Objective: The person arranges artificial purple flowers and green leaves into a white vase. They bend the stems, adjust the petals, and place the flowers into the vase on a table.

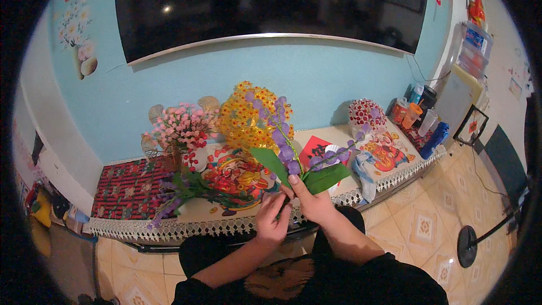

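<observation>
My right hand (312, 200) grips an artificial flower spray just below its leaves, thumb lying along the stem. From there rises a strand of purple blossoms (284, 140), while a second strand of purple blossoms (330, 157) leans off to the right. Two broad green leaves, a left leaf (271, 163) and a right leaf (328, 178), spread from the same stem. Lower down, my left hand (273, 217) has its fingers closed around the dark lower stem. Left of my hands, more purple flowers with green stems (182, 192) lie on the covered cabinet top (192, 216).
Along the wall stand pink flowers (184, 123), a golden beaded ornament (250, 114) and a red-and-white beaded ornament (366, 114). A red paper (315, 146) and a blue cloth (363, 173) lie to the right. Several cups, including an orange cup (411, 115), crowd the right end. A television (271, 4) hangs above.
</observation>
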